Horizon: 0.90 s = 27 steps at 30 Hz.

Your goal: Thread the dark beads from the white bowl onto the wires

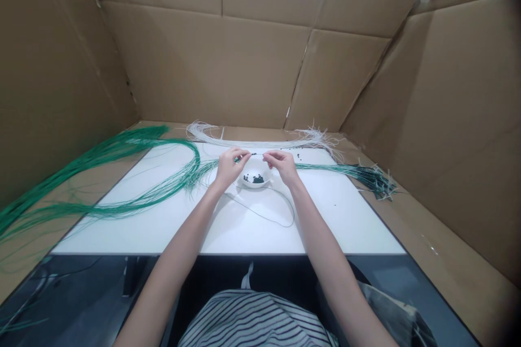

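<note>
Dark beads [254, 154] on thin strand [260, 154] pinched in fingers [245, 155] of L hand [231, 165] & R hand [284, 164], ctr frame, just above white bowl [253, 185]. Could slide off, scatter across bench [345, 222] w/ slack grip or tilt.

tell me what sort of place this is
Probably a craft booth: cardboard walls rise around the work area, with green strands and a bowl of what look like dark beads.

Cardboard walls [195, 59], a white table [342, 217] and bundled green strands [109, 147] suggest a craft workshop.
</note>
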### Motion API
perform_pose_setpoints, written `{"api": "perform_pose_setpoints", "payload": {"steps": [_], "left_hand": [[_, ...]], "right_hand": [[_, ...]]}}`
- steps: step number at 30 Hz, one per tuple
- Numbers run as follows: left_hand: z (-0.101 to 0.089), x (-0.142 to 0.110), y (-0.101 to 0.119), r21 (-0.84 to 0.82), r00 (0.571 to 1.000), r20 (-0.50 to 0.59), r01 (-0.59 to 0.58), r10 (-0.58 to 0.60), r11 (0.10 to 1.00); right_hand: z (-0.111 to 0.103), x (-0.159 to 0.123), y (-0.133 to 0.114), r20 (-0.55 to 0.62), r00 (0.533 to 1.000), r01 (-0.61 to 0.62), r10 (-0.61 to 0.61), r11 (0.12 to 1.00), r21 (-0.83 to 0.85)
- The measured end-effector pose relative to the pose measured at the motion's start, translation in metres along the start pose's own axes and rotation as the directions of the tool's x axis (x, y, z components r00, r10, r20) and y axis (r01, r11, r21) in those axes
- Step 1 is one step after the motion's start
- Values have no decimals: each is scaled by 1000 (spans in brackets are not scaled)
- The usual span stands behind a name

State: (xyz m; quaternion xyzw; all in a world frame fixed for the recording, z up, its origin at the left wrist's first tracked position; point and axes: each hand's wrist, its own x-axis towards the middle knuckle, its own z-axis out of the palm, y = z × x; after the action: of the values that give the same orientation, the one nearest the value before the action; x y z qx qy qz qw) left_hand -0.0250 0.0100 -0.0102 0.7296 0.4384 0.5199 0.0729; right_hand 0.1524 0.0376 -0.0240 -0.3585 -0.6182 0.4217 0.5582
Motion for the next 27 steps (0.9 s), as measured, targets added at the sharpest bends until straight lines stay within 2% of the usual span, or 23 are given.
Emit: {"api": "perform_pose_setpoints", "payload": {"steps": [3, 5, 9, 16, 21, 27], "left_hand": [[5, -1, -7, 100, 997, 7, 72, -73, 992], [7, -2, -10, 147, 993, 14, 112, -116, 983], [6, -1, -10, 140, 987, 1, 160, -162, 977], [6, -1, -7, 22, 995, -56, 88, -87, 996], [5, -1, -4, -11, 994, -79, 75, -75, 997], [4, 0, -1, -8, 995, -73, 74, -74, 997]], "right_hand": [[2, -2, 1, 29, 999, -26, 32, 983, -184], [5, -3, 1, 29, 998, -44, 52, 971, -233], [7, -3, 0, -24, 995, -101, 100, 994, -52], [3, 1, 0, -101, 969, -183, 224, 932, 314], [2, 4, 1, -87, 954, -226, 286, 880, 418], [1, 1, 0, -30, 970, -196, 240, 852, 485]]}}
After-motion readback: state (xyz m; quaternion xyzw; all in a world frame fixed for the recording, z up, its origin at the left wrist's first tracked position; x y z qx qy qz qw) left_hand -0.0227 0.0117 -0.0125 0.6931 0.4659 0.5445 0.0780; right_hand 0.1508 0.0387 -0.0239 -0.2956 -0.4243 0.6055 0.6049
